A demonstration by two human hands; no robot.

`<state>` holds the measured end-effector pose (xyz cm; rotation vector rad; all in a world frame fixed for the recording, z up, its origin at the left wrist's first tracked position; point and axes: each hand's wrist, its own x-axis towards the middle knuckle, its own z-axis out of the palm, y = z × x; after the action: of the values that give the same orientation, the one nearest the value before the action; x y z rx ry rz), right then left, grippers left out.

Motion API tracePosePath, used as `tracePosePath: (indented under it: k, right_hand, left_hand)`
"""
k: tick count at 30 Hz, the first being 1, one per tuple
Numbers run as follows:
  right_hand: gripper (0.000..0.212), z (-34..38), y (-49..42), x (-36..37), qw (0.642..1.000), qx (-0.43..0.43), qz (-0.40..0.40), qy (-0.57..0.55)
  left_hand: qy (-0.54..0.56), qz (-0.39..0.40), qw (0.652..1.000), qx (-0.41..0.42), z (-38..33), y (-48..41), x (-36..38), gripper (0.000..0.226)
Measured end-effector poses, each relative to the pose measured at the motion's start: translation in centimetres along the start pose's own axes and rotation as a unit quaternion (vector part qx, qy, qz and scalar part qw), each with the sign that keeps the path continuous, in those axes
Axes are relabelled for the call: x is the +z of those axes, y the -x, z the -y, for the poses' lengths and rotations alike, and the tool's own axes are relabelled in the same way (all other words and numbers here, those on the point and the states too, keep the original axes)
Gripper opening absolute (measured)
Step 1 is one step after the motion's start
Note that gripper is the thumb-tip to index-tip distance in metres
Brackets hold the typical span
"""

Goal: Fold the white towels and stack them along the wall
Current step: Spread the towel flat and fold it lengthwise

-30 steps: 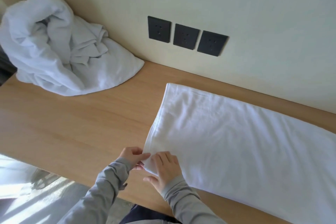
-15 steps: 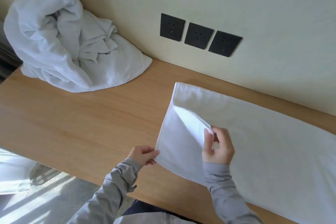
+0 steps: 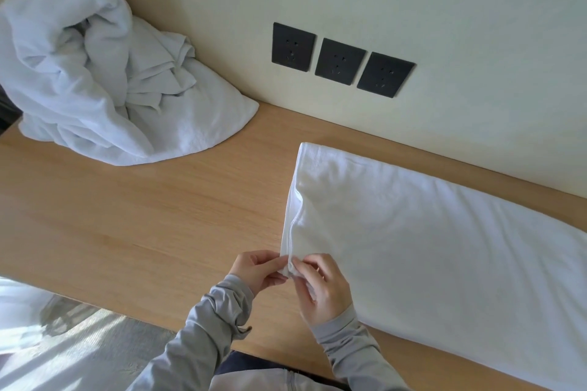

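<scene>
1. Right at the near left corner of the towel (image 3: 428,247), both hands meet. The left hand (image 3: 257,270) pinches the corner layers from the outside, thumb and fingers curled onto the hem
2. The right hand (image 3: 322,290) is up against the left one, fingertips touching. It pinches that same corner too, and its palm lies over the towel's near edge
3. From the hands the towel runs off to the right, flat on the table (image 3: 143,216) and doubled over, with stacked hems showing along its left edge. Its far side sits near the wall (image 3: 444,9), with a strip of table between
4. Way up and left of the left hand there's a pile (image 3: 95,89) of crumpled white towels slumped against the wall, well apart from the flat one
5. Straight beyond the hands, on the wall, three dark sockets (image 3: 341,60) in a row
6. Grey sleeves (image 3: 216,311) on both arms, bunched at the wrists
</scene>
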<state>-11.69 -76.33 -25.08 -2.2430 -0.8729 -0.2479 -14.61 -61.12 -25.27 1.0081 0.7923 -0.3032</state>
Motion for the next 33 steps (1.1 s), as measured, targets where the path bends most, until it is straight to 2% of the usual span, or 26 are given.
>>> tracePosePath:
  k: [3,6,10,12,14,15,16,18,20,21,25,28,33]
  right_hand:
    - [0.022,0.1,0.3,-0.1,1.0,-0.004,-0.018,0.01]
    - [0.021,-0.1,0.2,-0.2,0.999,0.021,-0.042,0.005]
    - [0.019,0.0,-0.5,-0.5,0.998,0.054,-0.034,-0.015]
    - [0.018,-0.2,-2.0,-1.4,0.992,0.099,-0.079,-0.024]
    - [0.02,-0.9,-4.5,-3.3,0.974,0.128,-0.184,-0.014]
    - [0.018,-1.1,-5.4,-4.2,0.967,0.119,-0.227,-0.003]
    - [0.016,-0.9,-6.0,-4.7,0.968,0.092,-0.234,0.004]
    - [0.016,0.4,-5.2,-4.0,0.985,0.03,-0.17,0.017]
    - [0.022,1.4,-3.0,-2.3,0.995,0.013,-0.092,0.033]
    - [0.025,1.6,-2.2,-1.6,0.996,0.015,-0.077,0.038]
    - [0.035,1.0,-1.9,-1.3,0.996,0.005,-0.082,0.038]
    - [0.035,1.2,-1.8,-1.4,0.996,-0.006,-0.076,0.04]
    - [0.034,1.1,-1.4,-1.2,0.997,-0.013,-0.067,0.04]
  left_hand:
    - [0.016,0.009,1.0,-0.008,-0.3,0.3,0.3,0.009]
    - [0.024,0.008,1.0,-0.015,-0.5,0.5,0.8,0.009]
    - [0.021,0.009,0.999,-0.023,-1.0,0.6,0.8,0.008]
    - [0.006,0.004,1.0,-0.027,-1.4,0.7,0.6,0.007]
    - [-0.019,-0.001,1.0,-0.024,-1.8,0.8,0.5,0.009]
    - [-0.031,-0.001,0.999,-0.021,-2.0,0.8,0.6,0.01]
    - [-0.038,0.001,0.999,-0.019,-2.2,0.9,0.7,0.012]
    - [-0.035,0.007,0.999,-0.013,-2.4,1.2,1.0,0.015]
    - [-0.034,0.01,0.999,0.004,-2.4,1.4,1.5,0.016]
    - [-0.04,0.007,0.999,0.014,-2.3,1.5,1.7,0.015]
    - [-0.029,0.002,0.999,0.015,-2.2,1.8,1.7,0.013]
    - [-0.013,0.007,1.0,0.016,-2.3,2.0,2.0,0.022]
    - [0.008,0.002,1.0,0.013,-2.3,2.1,2.0,0.022]
